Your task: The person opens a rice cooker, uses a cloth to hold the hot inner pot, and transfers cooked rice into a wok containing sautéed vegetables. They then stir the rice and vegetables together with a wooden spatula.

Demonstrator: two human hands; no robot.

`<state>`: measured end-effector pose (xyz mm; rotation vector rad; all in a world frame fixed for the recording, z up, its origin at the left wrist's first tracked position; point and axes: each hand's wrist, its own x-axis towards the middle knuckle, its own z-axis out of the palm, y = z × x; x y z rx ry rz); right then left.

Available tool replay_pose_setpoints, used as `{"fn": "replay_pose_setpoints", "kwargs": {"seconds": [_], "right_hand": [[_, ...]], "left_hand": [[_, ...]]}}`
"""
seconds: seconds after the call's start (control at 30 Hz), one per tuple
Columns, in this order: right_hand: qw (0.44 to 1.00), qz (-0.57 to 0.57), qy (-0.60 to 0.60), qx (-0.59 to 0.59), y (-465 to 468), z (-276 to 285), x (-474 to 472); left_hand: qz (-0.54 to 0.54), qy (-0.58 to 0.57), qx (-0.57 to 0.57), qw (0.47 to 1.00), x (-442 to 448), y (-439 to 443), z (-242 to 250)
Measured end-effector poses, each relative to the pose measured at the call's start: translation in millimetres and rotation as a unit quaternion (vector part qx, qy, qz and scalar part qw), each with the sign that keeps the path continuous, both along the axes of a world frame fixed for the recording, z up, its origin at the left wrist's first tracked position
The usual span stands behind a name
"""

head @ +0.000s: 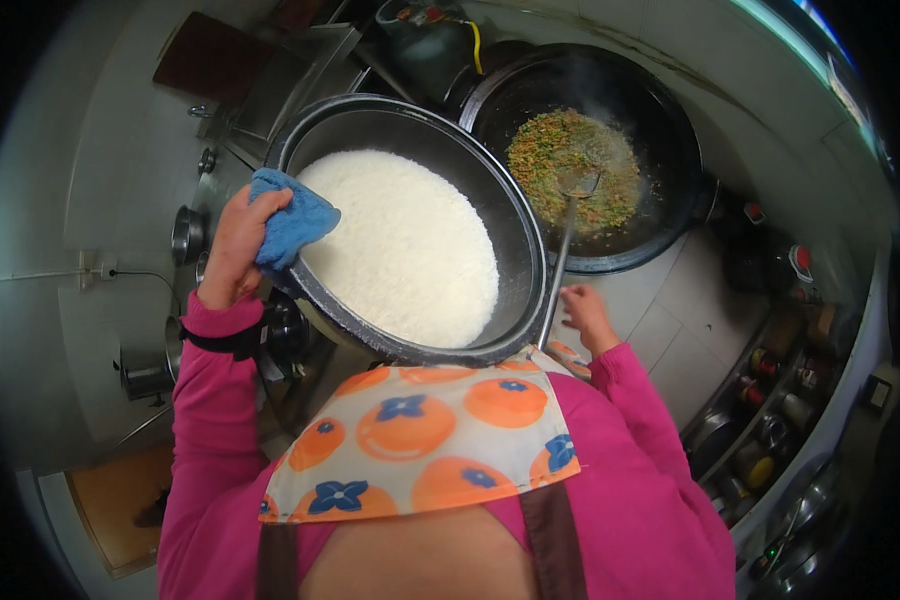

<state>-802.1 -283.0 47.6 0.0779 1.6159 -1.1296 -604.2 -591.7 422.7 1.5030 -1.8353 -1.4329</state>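
A large dark pot (pixel 521 300) holding white cooked rice (pixel 405 247) is tilted in front of my apron (pixel 420 442). My left hand (pixel 232 244) grips a folded blue cloth (pixel 292 217) against the pot's left rim. To the right of the pot is my right hand (pixel 589 315), its fingers loosely bent and nothing seen in them. Close by its fingertips runs the long metal handle of a wok ladle (pixel 566 232). The ladle's head rests in a wide black wok (pixel 664 142), on chopped food with green bits (pixel 562 157). Steam rises from it.
Behind the pot stands a dark container (pixel 420 45) with a yellow tube. On the right, a low shelf (pixel 765 405) carries jars and bowls beside large red-capped bottles (pixel 799 259). Metal bowls (pixel 187 234) and a cable (pixel 146 274) are at the left. The floor is tiled (pixel 682 330).
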Motion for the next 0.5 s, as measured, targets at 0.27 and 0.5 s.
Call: {"fn": "replay_pose_setpoints", "kwargs": {"seconds": [0.27, 0.5], "right_hand": [[0.974, -0.083, -0.201, -0.066, 19.7, -1.9, 11.0], [0.835, 0.246, 0.445, 0.208, 86.7, 43.1, -78.5]], "left_hand": [[-0.034, -0.015, 0.000, 0.999, -28.6, -3.8, 9.7], [-0.065, -0.030, -0.002, 0.997, -40.9, -17.9, 12.8]]}}
